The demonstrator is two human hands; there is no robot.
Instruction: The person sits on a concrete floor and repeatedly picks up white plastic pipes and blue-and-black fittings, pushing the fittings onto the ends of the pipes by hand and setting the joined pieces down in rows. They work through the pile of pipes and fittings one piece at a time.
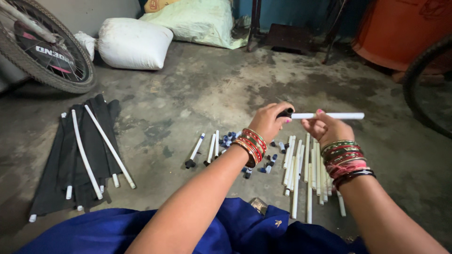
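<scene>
Bare concrete floor (197,89), stained, patchy. On it, centre: short white tubes (306,169) lying side by side in loose row; small dark caps (229,137) scattered just beside; few capped tubes (207,150) apart to their left. Far left: black cloth strips (56,174) spread flat, long white rods (101,146) across them. Back: white sack (134,43), bicycle wheel (44,47) standing on floor.

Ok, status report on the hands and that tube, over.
Left hand pinching black cap on white tube. Right hand gripping tube. Nothing in the way.
</scene>
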